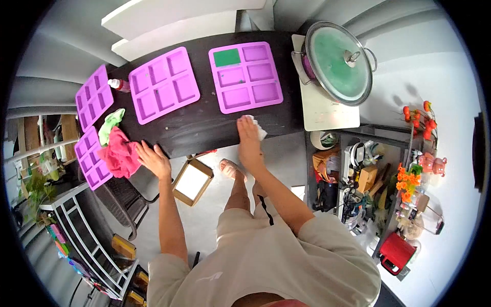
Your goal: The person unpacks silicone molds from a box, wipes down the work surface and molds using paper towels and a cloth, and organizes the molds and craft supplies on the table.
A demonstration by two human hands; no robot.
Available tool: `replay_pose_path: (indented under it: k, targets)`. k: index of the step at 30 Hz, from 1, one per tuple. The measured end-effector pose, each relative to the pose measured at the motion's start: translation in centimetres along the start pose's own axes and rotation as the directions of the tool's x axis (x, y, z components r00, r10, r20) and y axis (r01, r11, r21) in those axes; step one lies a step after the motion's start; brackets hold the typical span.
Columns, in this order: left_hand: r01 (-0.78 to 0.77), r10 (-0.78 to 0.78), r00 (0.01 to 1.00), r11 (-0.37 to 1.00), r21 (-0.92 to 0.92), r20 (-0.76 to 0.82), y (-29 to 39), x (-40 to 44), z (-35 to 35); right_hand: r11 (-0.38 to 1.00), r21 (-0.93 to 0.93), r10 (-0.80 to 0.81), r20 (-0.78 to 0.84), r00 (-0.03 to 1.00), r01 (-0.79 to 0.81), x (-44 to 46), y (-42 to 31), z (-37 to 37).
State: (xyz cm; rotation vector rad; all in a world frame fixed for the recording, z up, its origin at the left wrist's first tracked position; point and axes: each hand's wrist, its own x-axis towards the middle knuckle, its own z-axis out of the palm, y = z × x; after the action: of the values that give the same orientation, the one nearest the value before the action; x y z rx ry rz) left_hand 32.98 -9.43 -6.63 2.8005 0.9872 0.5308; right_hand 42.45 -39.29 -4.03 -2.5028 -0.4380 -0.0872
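Observation:
My right hand [249, 137] presses a crumpled white tissue [260, 132] onto the front edge of the black table [204, 134], fingers close together over it. At the table's edge to the left, my left hand [154, 160] lies with its fingers stretched out, beside a red cloth [121, 153] and seemingly touching it. A light green cloth [111, 126] lies just behind the red one. Straight ahead of my right hand is a purple silicone mold [246, 106] with six rectangular cavities, one of them filled green. Another purple mold [162, 87] sits to its left, with small green specks.
Two more purple molds [94, 97] are at the far left, near a small bottle [118, 85]. On the right, a glass-lidded pot [337, 64] with green contents stands on a white cooktop [327, 115]. A cardboard box [193, 180] rests on the floor beside a dark chair [120, 202]. Cluttered shelves [368, 174] stand right.

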Motion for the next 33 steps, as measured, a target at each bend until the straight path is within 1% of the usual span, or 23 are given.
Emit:
replay_pose_path:
  k: [2,6,8,9,10,11,12,13,14,15,16,18,19,20,21,22,23,24,26,28,30,31,33]
  targets:
    - [-0.018,0.018,1.0,1.0,0.013,-0.013,-0.4,0.0,0.3,0.998,0.052,-0.039,0.016,0.999,0.038,0.4,-2.8,1.3]
    - [-0.009,0.009,1.0,1.0,-0.007,0.005,0.2,0.2,-0.6,0.961,0.18,-0.223,0.058,0.973,0.209,0.3,-7.9,4.9]
    - [-0.041,0.036,0.999,0.989,-0.142,-0.038,2.0,0.7,-1.8,0.919,0.254,-0.333,0.092,0.938,0.301,0.4,-9.9,6.1]
    - [-0.07,0.049,0.995,0.964,-0.255,-0.086,3.1,1.3,-2.2,0.88,0.311,-0.405,0.097,0.909,0.359,0.4,-10.4,7.0]
    - [-0.034,0.01,0.997,0.949,-0.313,-0.078,4.5,1.9,-2.8,0.857,0.306,-0.465,0.118,0.877,0.414,0.7,-11.1,6.9]
    - [0.146,-0.13,0.989,0.901,-0.409,0.068,6.0,2.8,-3.6,0.834,0.354,-0.495,0.139,0.858,0.423,1.2,-11.2,6.7]
    - [0.329,-0.25,0.942,0.816,-0.476,0.223,7.2,3.6,-3.9,0.809,0.402,-0.524,0.16,0.837,0.429,1.7,-10.9,6.4]
    - [0.538,-0.356,0.842,0.504,-0.676,0.405,7.9,4.1,-3.2,0.792,0.4,-0.554,0.155,0.818,0.46,2.2,-10.4,6.0]
    - [0.666,-0.364,0.717,0.104,-0.739,0.595,8.4,4.9,-2.3,0.808,0.375,-0.546,0.185,0.817,0.455,2.6,-10.2,5.5]
    - [0.729,-0.313,0.624,-0.095,-0.678,0.715,8.6,6.0,-1.9,0.85,0.342,-0.473,0.16,0.866,0.401,2.8,-9.5,5.6]
    - [0.728,-0.292,0.562,-0.269,-0.63,0.774,9.0,7.0,-1.5,0.887,0.31,-0.397,0.131,0.909,0.343,3.1,-8.9,5.7]
    - [0.736,-0.274,0.56,-0.269,-0.621,0.782,9.3,8.2,-0.2,0.956,0.176,-0.246,0.051,0.968,0.234,4.6,-7.8,5.3]
    - [0.755,-0.287,0.541,-0.25,-0.607,0.791,9.7,8.6,0.0,0.971,0.131,-0.204,0.028,0.979,0.198,5.4,-7.2,5.2]
    - [0.725,-0.274,0.567,-0.281,-0.628,0.777,9.5,8.7,0.6,0.983,0.086,-0.161,0.005,0.987,0.16,6.2,-6.7,5.0]
    - [0.695,-0.263,0.592,-0.312,-0.648,0.762,9.3,8.7,1.1,0.971,0.18,-0.155,-0.024,0.988,0.157,7.1,-6.3,4.7]
    - [0.662,-0.254,0.617,-0.343,-0.666,0.745,9.2,8.8,1.7,0.967,0.198,-0.148,-0.074,0.986,0.16,7.9,-6.0,5.0]
    - [0.609,-0.267,0.639,-0.396,-0.687,0.721,9.4,8.7,0.9,0.968,0.225,-0.1,-0.066,0.993,0.113,8.6,-6.3,5.1]
    - [0.583,-0.271,0.654,-0.414,-0.699,0.706,9.3,8.4,0.0,0.965,0.252,-0.056,-0.057,0.997,0.069,9.3,-6.6,5.2]
    - [0.526,-0.278,0.689,-0.445,-0.725,0.67,8.9,7.6,-2.2,0.973,0.217,-0.068,-0.074,0.995,0.083,10.9,-7.3,5.4]
    - [0.51,-0.303,0.699,-0.424,-0.749,0.648,7.8,6.2,-4.6,0.979,0.188,-0.065,-0.077,0.995,0.078,12.1,-7.7,6.1]
    - [0.505,-0.341,0.688,-0.408,-0.76,0.64,7.4,5.3,-8.1,0.983,0.167,-0.065,-0.076,0.995,0.077,14.5,-7.9,7.3]
    - [0.497,-0.348,0.686,-0.417,-0.761,0.639,6.9,4.7,-9.6,0.983,0.179,-0.042,-0.041,0.998,0.049,16.0,-8.2,7.5]
    - [0.473,-0.367,0.697,-0.411,-0.779,0.616,5.7,3.4,-12.1,0.983,0.168,-0.066,-0.077,0.995,0.079,19.2,-8.4,8.7]
